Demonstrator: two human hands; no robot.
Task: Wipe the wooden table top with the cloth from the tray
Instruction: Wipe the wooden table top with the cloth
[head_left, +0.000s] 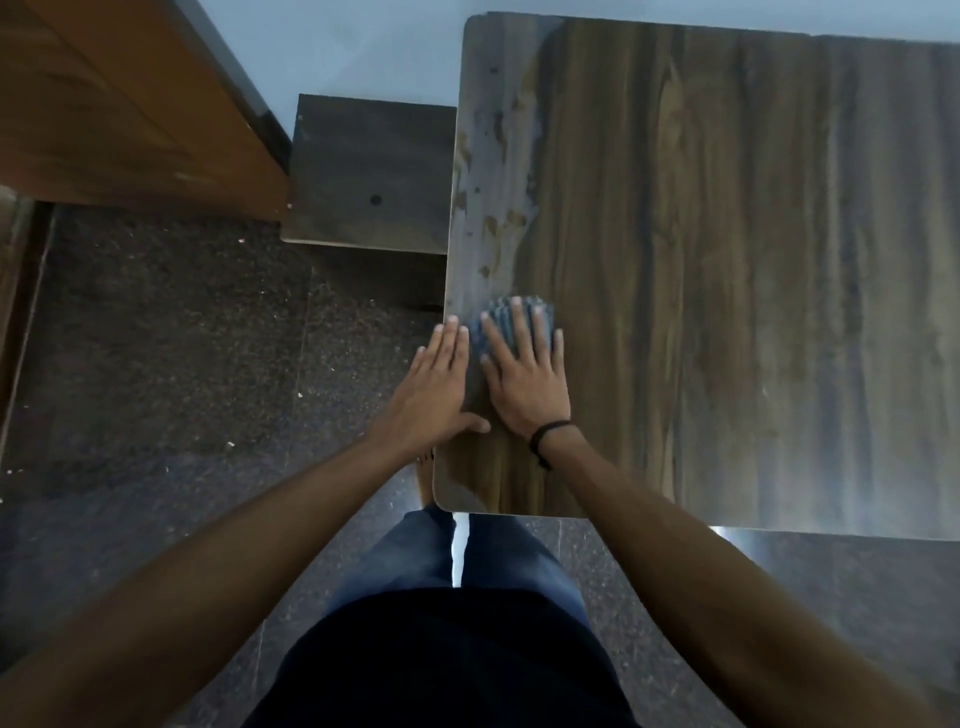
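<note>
A wooden table top (727, 260) fills the right half of the view, with a dull grey smeared strip along its left edge. A folded blue-grey cloth (540, 318) lies on the table near that left edge. My right hand (522, 379) presses flat on the cloth with fingers spread; a dark band circles its wrist. Beside it, my left hand (434, 392) lies flat over the table's left edge, fingers straight, its thumb on the wood. No tray is in view.
A lower dark wooden board (369, 171) sits just left of the table. An orange-brown cabinet (114, 98) stands at the upper left. Dark speckled stone floor (171, 338) surrounds the table, and my legs are below its near edge.
</note>
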